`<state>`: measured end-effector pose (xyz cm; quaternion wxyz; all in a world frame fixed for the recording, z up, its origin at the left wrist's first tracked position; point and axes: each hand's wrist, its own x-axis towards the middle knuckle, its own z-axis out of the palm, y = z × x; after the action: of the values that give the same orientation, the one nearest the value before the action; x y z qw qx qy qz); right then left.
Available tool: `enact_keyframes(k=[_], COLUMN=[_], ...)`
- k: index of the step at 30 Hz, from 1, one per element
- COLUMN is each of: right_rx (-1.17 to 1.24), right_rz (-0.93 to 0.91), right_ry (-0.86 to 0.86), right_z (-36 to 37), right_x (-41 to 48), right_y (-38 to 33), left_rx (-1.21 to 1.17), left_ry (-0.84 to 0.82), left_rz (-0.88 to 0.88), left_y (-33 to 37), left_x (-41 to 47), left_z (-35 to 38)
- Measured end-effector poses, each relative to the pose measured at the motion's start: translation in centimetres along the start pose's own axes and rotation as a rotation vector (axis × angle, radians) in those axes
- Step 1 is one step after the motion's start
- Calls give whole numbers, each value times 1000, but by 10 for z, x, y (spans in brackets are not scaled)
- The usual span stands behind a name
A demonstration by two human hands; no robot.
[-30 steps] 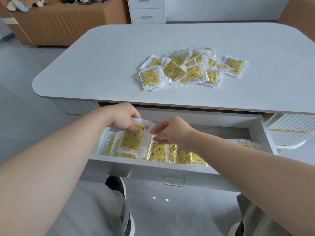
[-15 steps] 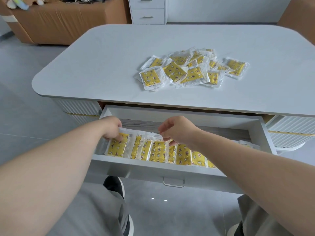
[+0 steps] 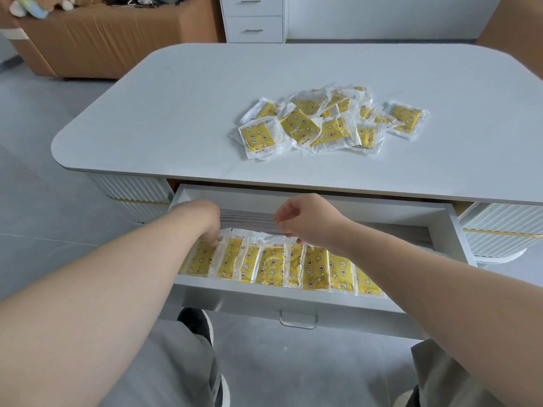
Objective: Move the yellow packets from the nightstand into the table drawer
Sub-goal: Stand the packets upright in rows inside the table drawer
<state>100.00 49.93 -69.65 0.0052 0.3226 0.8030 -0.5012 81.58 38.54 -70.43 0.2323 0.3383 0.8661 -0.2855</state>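
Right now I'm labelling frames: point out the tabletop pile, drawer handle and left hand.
tabletop pile (image 3: 332,132): head view, a middle packet.
drawer handle (image 3: 298,325): head view, bottom bar.
left hand (image 3: 202,218): head view, back of hand.

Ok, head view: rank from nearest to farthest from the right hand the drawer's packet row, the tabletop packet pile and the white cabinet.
1. packet row, in the drawer just under the right hand.
2. packet pile, on the tabletop beyond.
3. white cabinet, at the very back.

A row of packets lines the drawer's front; above the drawer the space stands open, its rear tucked beneath the tabletop.
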Motion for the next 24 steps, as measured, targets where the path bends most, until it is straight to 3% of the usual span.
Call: enact_keyframes(k=[2,5,9,11,14,18,20,24], right_rx=[-8,-43,-218,-402,-753,-834,-845,-910], right_rz=[-39,-72,-109,-119,-94,-41,-45,-130], right_ry=[38,144,359,462,506,286,270,460], right_z=[-8,-24,-47,-56,-69,-76,-77,-75], right_x=[1,5,14,18,25,34,36,34], right_y=[-5,-13,-10,-4,9,21,23,15], left_rx=[-14,-258,-459,-474,-397,-285,-280,-251], left_ry=[42,169,658,791,691,547,602,828], left_rz=[61,121,173,231,317,294,293,254], left_y=[10,20,33,39,48,54,55,54], left_x=[-16,-34,-35,-28,-11,3,-3,-20], left_z=[-27,-61,-76,-78,-72,-57,-58,-66])
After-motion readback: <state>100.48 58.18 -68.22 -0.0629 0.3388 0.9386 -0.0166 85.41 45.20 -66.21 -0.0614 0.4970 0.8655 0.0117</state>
